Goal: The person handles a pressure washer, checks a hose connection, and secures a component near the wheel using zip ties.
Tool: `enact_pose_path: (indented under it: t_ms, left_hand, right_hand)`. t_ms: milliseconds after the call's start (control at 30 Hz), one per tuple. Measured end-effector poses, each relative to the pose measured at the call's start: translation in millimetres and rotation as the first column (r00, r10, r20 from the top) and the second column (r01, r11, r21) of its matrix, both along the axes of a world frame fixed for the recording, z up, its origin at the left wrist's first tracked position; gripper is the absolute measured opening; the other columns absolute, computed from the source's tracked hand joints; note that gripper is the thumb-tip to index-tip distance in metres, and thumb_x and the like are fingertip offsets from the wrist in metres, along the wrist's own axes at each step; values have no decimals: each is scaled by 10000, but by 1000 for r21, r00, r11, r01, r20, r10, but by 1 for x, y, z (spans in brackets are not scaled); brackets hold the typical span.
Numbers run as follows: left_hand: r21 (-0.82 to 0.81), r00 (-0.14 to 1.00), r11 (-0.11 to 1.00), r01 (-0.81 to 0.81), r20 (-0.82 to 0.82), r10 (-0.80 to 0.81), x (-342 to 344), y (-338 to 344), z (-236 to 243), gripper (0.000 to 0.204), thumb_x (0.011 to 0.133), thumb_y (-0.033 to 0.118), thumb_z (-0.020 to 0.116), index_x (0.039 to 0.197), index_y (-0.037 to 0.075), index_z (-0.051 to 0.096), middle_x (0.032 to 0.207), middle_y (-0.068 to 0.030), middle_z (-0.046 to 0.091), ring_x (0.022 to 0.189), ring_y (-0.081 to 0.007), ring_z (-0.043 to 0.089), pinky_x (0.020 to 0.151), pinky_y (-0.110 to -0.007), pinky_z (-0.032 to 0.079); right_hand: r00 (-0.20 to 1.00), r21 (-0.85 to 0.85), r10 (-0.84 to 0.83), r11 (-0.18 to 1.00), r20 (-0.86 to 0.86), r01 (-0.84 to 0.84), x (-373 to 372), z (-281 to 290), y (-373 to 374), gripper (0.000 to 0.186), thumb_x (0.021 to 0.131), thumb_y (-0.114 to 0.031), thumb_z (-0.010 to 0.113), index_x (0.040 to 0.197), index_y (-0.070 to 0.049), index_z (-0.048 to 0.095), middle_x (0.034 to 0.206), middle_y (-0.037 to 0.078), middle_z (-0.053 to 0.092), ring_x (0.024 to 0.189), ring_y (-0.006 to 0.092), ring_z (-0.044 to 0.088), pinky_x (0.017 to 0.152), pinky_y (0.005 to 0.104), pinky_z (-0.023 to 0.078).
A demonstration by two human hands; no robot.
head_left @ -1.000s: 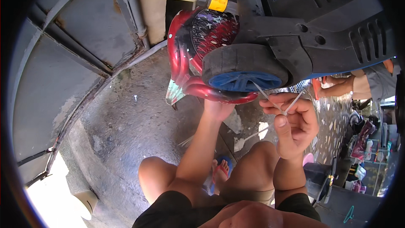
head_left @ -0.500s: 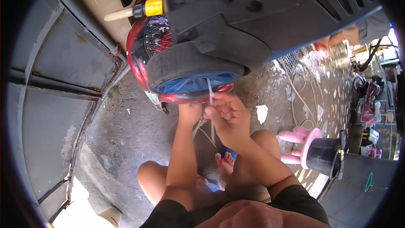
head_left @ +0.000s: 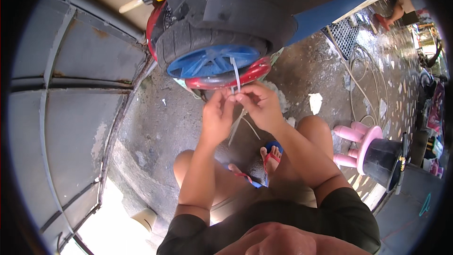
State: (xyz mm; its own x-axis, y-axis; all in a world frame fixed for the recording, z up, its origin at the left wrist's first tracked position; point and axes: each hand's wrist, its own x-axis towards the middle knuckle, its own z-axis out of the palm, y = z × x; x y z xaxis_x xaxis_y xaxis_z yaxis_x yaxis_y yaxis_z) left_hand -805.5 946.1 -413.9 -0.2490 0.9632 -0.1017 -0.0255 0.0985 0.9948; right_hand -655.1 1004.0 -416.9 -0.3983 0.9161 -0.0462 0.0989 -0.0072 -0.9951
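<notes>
- Left hand (head_left: 218,113) and right hand (head_left: 258,105) both pinch a white zip tie (head_left: 235,73) threaded through the blue wheel (head_left: 212,61).
- Risk: pulling unevenly could slip the thin strap from the fingers.

I am squatting on a rough, wet concrete floor (head_left: 170,127). A pink stool (head_left: 361,142) is lying tipped beside a black bucket (head_left: 384,160), and a hose (head_left: 363,80) is coiling past scraps of paper (head_left: 314,102).

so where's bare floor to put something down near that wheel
Bare concrete floor lies left of the left hand, up to the grey metal gate. Crowded: both hands pinch white ties under the blue wheel; right hand side has hose, pink stool.
</notes>
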Motion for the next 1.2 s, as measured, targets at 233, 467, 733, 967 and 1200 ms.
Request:
enact_pose_path:
  t_ms: [233,467,733,967,1200]
  left_hand:
    - [-29,977,999,30,211,-23,-1,11,4,74,953,45,634,953,-27,621,858,4,640,762,-39,561,674,-208,451]
    - [-115,922,987,108,383,-56,-1,21,15,75,898,44,689,912,-30,689,748,-52,696,610,-69,604,568,-215,496]
    - [-179,934,982,57,358,11,-1,21,19,86,884,53,694,904,-31,696,782,-97,721,648,-112,671,593,-246,567]
    - [-169,919,985,30,392,39,0,21,15,93,866,53,700,887,-38,703,784,-100,721,657,-126,681,606,-251,577]
    - [-186,914,982,16,401,62,-1,22,13,101,862,55,703,890,-43,702,780,-103,718,650,-131,681,604,-256,579]
  right_hand:
    - [992,-106,124,986,-27,-126,18,18,-8,141,926,-10,687,1064,22,684,1007,47,614,826,97,630,698,235,548]
    - [977,-4,120,992,-175,-123,25,10,-6,137,884,14,723,1019,17,698,1037,86,634,929,149,650,759,274,571]
    - [982,25,107,994,-155,-104,28,16,-6,133,876,49,716,1006,28,702,1032,82,632,899,140,654,748,270,598]
    - [986,47,97,995,-133,-92,25,8,-3,136,870,55,720,1003,25,715,1030,84,635,881,141,655,725,263,601]
    - [988,40,111,993,-107,-107,24,11,-1,133,869,51,723,1000,32,712,1036,91,640,891,146,655,720,268,600]
